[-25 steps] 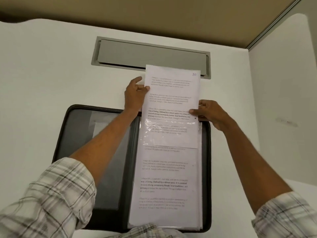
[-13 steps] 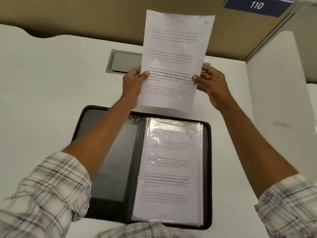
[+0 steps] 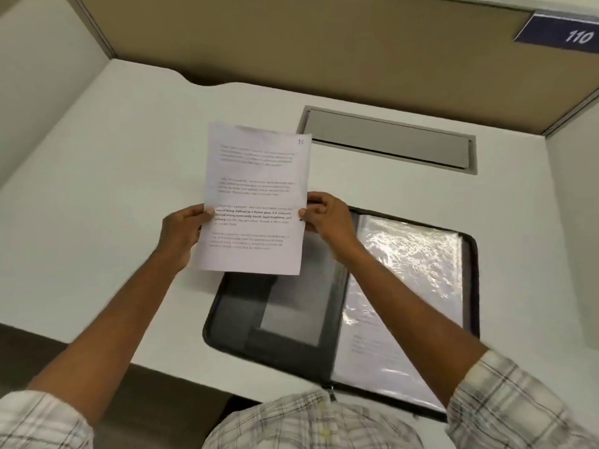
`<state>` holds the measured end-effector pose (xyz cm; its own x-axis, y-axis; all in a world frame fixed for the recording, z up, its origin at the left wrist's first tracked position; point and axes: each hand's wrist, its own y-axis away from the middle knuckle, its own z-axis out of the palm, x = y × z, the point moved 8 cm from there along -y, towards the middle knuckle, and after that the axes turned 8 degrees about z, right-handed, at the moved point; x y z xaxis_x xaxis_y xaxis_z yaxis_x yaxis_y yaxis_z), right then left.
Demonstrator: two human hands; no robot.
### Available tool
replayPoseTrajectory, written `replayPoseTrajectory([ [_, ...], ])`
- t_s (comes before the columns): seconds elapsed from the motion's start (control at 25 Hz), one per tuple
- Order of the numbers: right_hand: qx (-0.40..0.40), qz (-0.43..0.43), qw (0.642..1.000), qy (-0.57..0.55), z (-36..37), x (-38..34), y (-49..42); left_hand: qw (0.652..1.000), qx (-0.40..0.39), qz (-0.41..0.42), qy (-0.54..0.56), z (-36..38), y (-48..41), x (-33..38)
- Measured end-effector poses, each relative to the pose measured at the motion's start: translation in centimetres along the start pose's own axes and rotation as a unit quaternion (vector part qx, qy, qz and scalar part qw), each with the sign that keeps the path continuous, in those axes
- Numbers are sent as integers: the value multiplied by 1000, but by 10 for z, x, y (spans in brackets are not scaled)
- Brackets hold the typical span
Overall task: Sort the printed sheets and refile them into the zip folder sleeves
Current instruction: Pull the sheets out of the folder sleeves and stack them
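Observation:
A printed sheet (image 3: pixel 256 189) with several text blocks and a small mark in its top right corner is held up above the white desk. My left hand (image 3: pixel 181 231) pinches its left edge and my right hand (image 3: pixel 324 215) pinches its right edge. The black zip folder (image 3: pixel 291 322) lies open on the desk, below and to the right of the sheet. Its right half holds clear plastic sleeves (image 3: pixel 408 280) with printed pages inside. Its left half is a dark inner cover with a grey pocket.
A grey cable hatch (image 3: pixel 389 140) is set into the white desk (image 3: pixel 113 189) behind the folder. Beige partition walls close the desk at the back and sides. A blue sign reading 110 (image 3: pixel 564 34) hangs at the top right.
The sheet has come fully out of the top sleeve, been lifted and carried to the left of the folder. The view has swung left as well.

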<state>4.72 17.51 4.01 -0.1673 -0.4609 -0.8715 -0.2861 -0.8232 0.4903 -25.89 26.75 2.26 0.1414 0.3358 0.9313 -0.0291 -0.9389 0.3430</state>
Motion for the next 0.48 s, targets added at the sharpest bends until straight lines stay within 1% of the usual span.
replayPoseTrajectory([
  [0.12,21,9,997,71,82,32,2,999,24,-18,-31,-85,-14,-26],
  [0.2,42,10,992,122,126,51,3,999,20,-18,-45,-124,-23,-36],
  [0.36,72,26,986,149,179,68,-5,995,25,-4,-94,-169,-44,-49],
  [0.48,79,13,980,180,202,65,-5,985,31,17,-166,-188,-61,-48],
])
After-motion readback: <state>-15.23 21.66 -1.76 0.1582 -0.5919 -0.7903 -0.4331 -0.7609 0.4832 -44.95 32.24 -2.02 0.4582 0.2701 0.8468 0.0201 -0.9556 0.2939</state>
